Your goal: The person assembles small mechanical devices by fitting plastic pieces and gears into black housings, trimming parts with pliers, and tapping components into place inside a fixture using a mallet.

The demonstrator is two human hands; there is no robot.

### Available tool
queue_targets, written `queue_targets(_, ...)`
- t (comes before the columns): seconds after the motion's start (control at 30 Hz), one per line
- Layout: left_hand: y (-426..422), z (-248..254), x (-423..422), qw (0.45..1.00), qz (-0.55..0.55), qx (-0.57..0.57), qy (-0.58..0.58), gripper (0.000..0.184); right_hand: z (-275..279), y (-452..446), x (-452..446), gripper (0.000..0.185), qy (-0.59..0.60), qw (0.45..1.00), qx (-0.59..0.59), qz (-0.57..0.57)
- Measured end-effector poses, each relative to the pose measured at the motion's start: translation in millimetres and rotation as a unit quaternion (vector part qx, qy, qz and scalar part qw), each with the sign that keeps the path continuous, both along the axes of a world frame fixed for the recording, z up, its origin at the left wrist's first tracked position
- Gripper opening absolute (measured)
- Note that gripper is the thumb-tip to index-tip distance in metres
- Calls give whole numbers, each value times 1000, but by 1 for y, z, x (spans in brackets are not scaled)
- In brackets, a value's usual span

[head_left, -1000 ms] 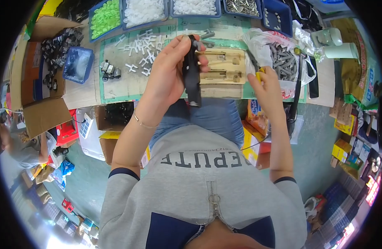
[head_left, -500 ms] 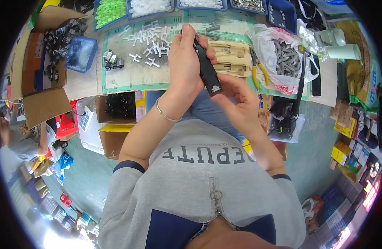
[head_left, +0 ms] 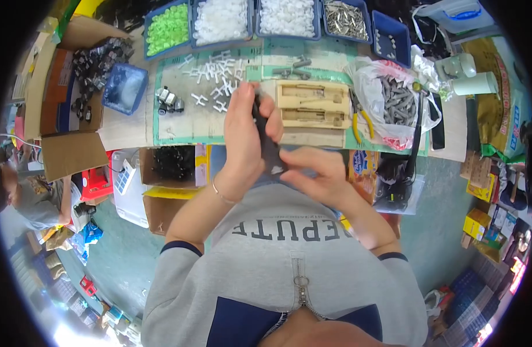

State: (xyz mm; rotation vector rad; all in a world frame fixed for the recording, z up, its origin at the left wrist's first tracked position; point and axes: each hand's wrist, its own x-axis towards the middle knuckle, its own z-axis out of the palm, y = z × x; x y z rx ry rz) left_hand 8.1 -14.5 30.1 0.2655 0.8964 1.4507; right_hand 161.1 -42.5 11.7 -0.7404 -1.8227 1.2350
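Black bar [head_left: 270, 151] seemed unfinished, wrapped in the left hand [head_left: 244, 132], its near end pinched by the right hand [head_left: 319, 172], white pieces [head_left: 208, 70] untouched.

Head-worn camera, wide-angle view, facing forward and down.
The single view looks from close above the grey shirt [head_left: 254, 266], which fills the near centre; the left hand [head_left: 243, 136] and right hand [head_left: 319, 173] occupy mid-field, the worktable [head_left: 133, 136] lies far, and floor [head_left: 124, 254] flanks both sides within a curved dark border.
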Motion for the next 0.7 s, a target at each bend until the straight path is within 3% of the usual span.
queue_targets(0.13, -16, 0, -16, 988, 51, 92, 110, 22, -26, -15, -27, 30, 15, 999, 36, -24)
queue_targets(0.2, -35, -27, -37, 950, 4, 207, 235, 25, -27, -16, -38, 28, -46, 995, -84, 40)
queue_targets(0.23, -48, -42, -50, 907, -26, 264, 326, 28, -24, -12, -39, 27, -111, 990, -54, 67)
queue_targets(0.27, -62, -58, -68, 831, -59, 286, 474, 27, -26, -9, -39, 27, -107, 990, -54, 77)
queue_targets(0.33, -63, -58, -105, 613, -237, 370, 656, 19, -31, -2, -36, 27, -149, 984, 69, 69)
queue_targets(0.37, -69, -76, -120, 552, -274, 341, 710, 13, -34, 0, -33, 22, -146, 985, 72, 50)
queue_targets(0.43, -85, -133, -166, 497, -282, 304, 762, 23, -38, 6, -26, 18, -165, 983, 81, 28)
queue_targets(0.47, -94, -153, -190, 465, -341, 238, 782, 22, -35, 10, -23, 16, -173, 981, 84, 23)
queue_targets(0.57, -115, -217, -259, 424, -304, 142, 841, 26, -31, 14, -17, 15, -201, 976, 77, 18)
queue_targets(0.7, -125, -223, -271, 301, -259, 25, 917, 46, -34, 11, -17, 14, -214, 974, 73, 25)
